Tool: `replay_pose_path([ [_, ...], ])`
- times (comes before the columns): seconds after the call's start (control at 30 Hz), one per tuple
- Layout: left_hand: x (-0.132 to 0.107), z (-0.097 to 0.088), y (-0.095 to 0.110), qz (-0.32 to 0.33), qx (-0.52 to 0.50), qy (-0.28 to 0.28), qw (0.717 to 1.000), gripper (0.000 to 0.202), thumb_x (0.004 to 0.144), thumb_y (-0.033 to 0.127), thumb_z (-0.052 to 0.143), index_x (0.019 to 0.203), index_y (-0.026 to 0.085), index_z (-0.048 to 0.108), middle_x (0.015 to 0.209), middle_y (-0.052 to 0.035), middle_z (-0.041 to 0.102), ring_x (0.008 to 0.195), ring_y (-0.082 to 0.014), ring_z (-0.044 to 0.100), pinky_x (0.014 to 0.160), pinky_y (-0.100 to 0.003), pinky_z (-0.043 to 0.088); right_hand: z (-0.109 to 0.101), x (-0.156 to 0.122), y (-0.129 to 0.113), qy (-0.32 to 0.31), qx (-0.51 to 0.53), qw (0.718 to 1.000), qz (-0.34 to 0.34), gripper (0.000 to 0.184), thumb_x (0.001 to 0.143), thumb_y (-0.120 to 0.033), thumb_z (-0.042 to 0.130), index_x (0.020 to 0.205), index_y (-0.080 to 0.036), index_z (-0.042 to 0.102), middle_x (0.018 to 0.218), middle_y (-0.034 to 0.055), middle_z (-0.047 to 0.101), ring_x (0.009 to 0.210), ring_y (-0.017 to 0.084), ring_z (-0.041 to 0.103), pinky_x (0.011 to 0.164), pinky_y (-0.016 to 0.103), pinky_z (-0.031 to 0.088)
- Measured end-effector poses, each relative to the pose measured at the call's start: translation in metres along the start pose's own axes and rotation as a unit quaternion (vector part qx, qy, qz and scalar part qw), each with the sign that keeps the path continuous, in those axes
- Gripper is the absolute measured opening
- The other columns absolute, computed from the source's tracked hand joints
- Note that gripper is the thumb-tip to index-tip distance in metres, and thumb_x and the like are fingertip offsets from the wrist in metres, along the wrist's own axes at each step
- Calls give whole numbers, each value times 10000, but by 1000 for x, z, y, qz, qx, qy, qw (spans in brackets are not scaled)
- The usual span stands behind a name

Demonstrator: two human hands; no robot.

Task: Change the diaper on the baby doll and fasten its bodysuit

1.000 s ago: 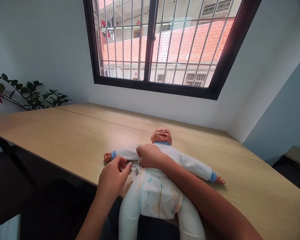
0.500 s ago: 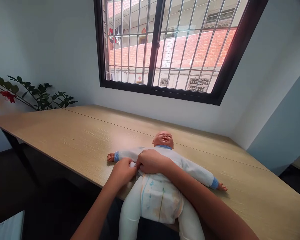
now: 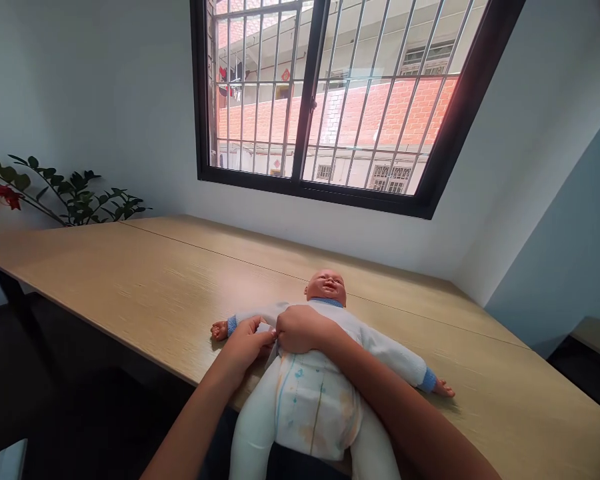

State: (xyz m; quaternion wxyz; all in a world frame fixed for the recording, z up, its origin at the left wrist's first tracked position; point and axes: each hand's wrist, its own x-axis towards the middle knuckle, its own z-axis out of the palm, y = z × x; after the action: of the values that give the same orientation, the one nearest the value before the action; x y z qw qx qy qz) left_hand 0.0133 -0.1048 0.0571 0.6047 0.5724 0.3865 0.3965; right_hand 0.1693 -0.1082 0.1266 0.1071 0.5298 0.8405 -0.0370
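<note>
Both hands pinching doll's shirt, wooden table

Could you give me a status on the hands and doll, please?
Left hand and right hand pinching doll's white top at waist. Doll on its back, legs over table edge.

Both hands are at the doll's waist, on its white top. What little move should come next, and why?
Probably ease the white top down toward the diaper: left hand and right hand both pinch its bunched edge just above it.
</note>
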Motion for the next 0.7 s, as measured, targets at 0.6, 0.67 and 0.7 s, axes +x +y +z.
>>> replay_pose_path([
  [0.6, 24, 33, 2, 50, 94, -26, 994, 292, 682, 439, 660, 781, 173, 591, 668, 8, 558, 623, -148, 452, 570, -265, 288, 11, 16, 34, 128, 332, 929, 106, 278, 792, -46, 504, 874, -58, 769, 820, 81, 711, 738, 136, 559, 579, 224, 358],
  [0.67, 27, 35, 1, 60, 126, -12, 990, 213, 702, 385, 619, 751, 184, 569, 640, 17, 522, 612, -149, 432, 571, -273, 271, 14, 18, 36, 142, 366, 913, 111, 253, 765, -44, 507, 816, -79, 753, 808, 77, 711, 739, 139, 573, 584, 220, 369],
  [0.7, 27, 36, 2, 68, 144, -5, 987, 171, 715, 355, 601, 728, 190, 555, 635, 15, 515, 616, -154, 435, 579, -280, 273, 15, 19, 37, 151, 384, 904, 113, 248, 752, -42, 506, 800, -88, 744, 810, 76, 715, 745, 141, 583, 591, 216, 380],
])
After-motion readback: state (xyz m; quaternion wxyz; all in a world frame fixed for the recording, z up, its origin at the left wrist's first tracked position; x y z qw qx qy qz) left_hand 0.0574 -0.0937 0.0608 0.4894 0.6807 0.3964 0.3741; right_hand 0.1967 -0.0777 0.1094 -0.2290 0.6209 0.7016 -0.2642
